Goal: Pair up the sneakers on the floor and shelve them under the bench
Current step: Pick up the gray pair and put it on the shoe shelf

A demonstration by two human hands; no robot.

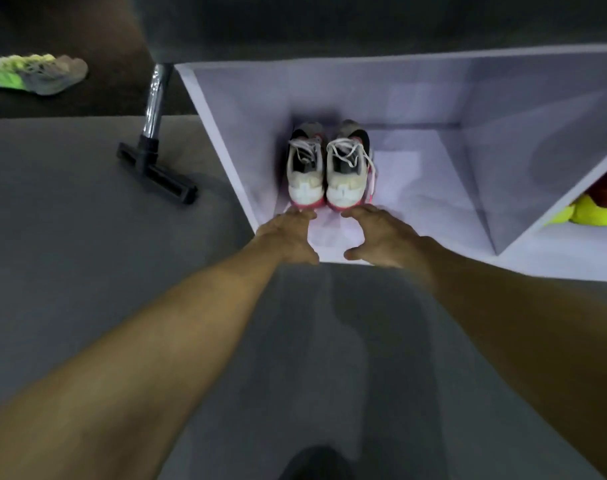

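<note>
Pair of white sneakers (329,168) with pink soles, side by side inside the left compartment of the white shelf (226,140), heels toward the camera, toes toward the back wall, laces loose. Left hand (288,237) at the heel of the left sneaker, fingers fairly straight, tips touching or just short of the sole; cannot tell which. Right hand (381,237) just behind the right sneaker's heel, fingers relaxed and slightly bent, holding nothing. Both hands over the shelf's front edge. Yellow-green shoe (586,211) in the next compartment to the right, partly hidden. Grey-green sneaker (32,74) alone on the floor (70,237) far left, well apart. Chrome leg with black foot (155,150) just left of the shelf.
</note>
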